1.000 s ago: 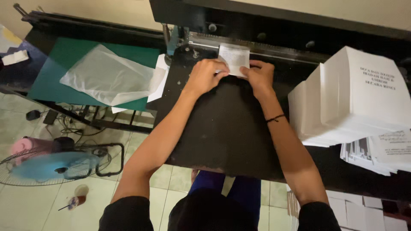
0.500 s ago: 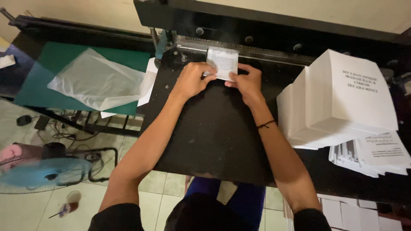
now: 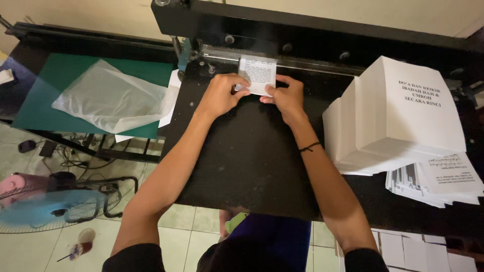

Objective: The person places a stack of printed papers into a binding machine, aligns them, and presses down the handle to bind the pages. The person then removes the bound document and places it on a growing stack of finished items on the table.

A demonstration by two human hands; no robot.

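**Head view: both hands pressing a small stack of printed sheets against the cutter**

Head view is showing us the black paper cutter (image 3: 312,30) stretching across the top of the frame, its dark flat bed (image 3: 252,156) taking up the middle. To the left we are seeing a green mat (image 3: 60,80) lying on a side bench (image 3: 20,60), with a crumpled clear plastic bag (image 3: 113,95) resting on it and white sheets (image 3: 171,103) peeking out from under the bag's right edge. To the right, tall stacks of white booklets (image 3: 398,116) are sitting on the bench, with a lower, fanned pile of printed sheets (image 3: 443,181) just beside them and partly beneath. Down at the lower left, a blue and pink floor fan (image 3: 45,206) is standing on the tiled floor (image 3: 30,252).

We are looking at the small stack of printed sheets (image 3: 257,74) lying at the far edge of the bed, right against the cutter's metal bar. Our left hand (image 3: 222,94) is curling its fingers onto the stack's left edge, and our right hand (image 3: 287,98) is pinching the lower right corner; both are closed against the paper. A thin black band (image 3: 308,147) is sitting on the right wrist.
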